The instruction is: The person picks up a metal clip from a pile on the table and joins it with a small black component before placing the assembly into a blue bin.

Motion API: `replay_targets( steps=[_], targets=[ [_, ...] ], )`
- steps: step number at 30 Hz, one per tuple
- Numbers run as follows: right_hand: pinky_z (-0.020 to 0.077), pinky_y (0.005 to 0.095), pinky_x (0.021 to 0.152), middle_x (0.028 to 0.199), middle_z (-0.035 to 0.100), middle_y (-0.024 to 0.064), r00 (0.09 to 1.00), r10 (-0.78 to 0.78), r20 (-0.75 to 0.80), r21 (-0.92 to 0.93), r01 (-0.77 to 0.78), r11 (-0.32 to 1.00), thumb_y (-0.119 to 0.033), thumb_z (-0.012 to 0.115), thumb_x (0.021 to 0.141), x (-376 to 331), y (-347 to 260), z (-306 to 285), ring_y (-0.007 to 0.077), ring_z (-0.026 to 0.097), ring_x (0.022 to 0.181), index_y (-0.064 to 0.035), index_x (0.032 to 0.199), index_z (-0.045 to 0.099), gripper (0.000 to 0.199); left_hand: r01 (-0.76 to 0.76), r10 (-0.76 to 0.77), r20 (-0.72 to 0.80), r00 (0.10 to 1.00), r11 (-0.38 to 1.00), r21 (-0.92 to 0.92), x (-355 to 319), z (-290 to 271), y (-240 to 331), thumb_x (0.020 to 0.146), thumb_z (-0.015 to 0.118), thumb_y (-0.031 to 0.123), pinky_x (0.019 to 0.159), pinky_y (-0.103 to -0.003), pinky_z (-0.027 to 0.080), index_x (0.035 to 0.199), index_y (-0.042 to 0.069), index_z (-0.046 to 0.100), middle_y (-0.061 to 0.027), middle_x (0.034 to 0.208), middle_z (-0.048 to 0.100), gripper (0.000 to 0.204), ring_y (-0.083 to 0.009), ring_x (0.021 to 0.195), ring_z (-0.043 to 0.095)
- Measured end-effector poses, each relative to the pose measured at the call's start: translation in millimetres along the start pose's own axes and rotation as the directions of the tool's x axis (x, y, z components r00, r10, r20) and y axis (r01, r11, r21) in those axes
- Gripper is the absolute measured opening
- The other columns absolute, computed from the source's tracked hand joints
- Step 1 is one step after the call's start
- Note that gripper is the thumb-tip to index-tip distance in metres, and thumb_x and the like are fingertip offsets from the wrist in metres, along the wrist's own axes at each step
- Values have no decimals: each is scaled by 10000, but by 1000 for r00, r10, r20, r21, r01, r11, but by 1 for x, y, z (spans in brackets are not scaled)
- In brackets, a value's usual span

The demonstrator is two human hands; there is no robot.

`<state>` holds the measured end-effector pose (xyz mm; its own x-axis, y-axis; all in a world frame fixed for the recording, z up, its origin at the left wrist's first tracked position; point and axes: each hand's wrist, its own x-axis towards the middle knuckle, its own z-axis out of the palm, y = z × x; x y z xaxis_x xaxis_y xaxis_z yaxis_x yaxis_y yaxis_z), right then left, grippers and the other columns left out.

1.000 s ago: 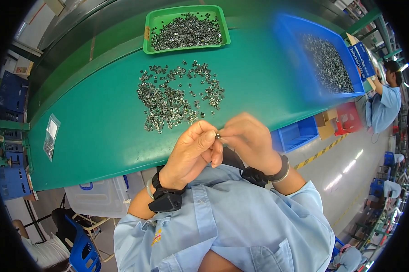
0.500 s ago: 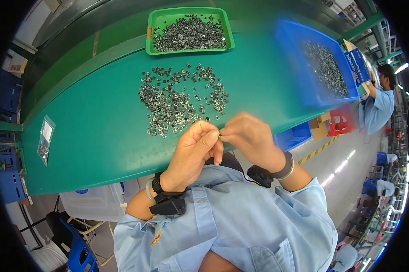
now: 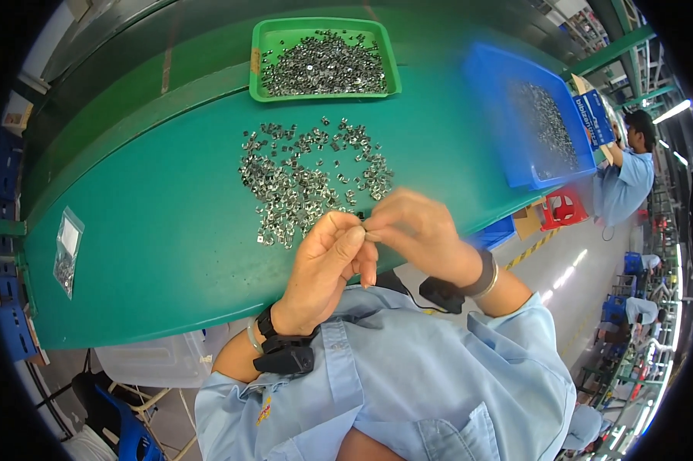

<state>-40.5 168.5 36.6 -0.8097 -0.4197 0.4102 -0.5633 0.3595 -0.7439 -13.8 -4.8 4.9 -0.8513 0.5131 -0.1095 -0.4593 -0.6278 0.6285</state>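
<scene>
My left hand (image 3: 325,261) and my right hand (image 3: 421,234) meet at the near edge of the green table (image 3: 154,223). Thumb and forefinger of each are pinched together at one spot, around a tiny piece that looks like one of the small metal parts; the fingertips mostly hide it. Just beyond the hands, a loose spread of small shiny metal parts (image 3: 296,188) lies on the tabletop. Farther back stands a green tray (image 3: 327,97) heaped with similar small parts. The right fingers are slightly blurred.
To the right, a blue bin (image 3: 515,150) holds many more small parts. A clear zip bag (image 3: 67,250) with parts lies at the far left. Below the table are a translucent plastic box (image 3: 158,361) and a red stool (image 3: 563,209). Another person (image 3: 626,173) works at the right.
The view has shifted slightly, so the table and trays sit a little lower. Both hands stay pinched together, and the right hand's fingers have turned slightly about the small part.
</scene>
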Motion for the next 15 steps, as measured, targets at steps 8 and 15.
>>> replay_targets(
  steps=[8,15],
  targets=[
    [485,270,742,894,625,72,993,116,-39,-131,-120,984,-81,634,830,118,34,-53,163,603,826,-48,950,625,125,-16,17,24,1000,999,-52,3,-4,1,974,445,174,590,-275,467,1173,46,418,-95,915,585,237,-148,669,577],
    [464,327,821,987,588,83,921,-152,359,-439,310,844,-25,567,825,81,55,-46,236,573,933,-81,994,632,189,-4,6,52,999,1000,-28,0,-11,-1,973,438,144,602,-275,472,1183,43,419,-96,920,587,234,-145,673,577]
  ],
)
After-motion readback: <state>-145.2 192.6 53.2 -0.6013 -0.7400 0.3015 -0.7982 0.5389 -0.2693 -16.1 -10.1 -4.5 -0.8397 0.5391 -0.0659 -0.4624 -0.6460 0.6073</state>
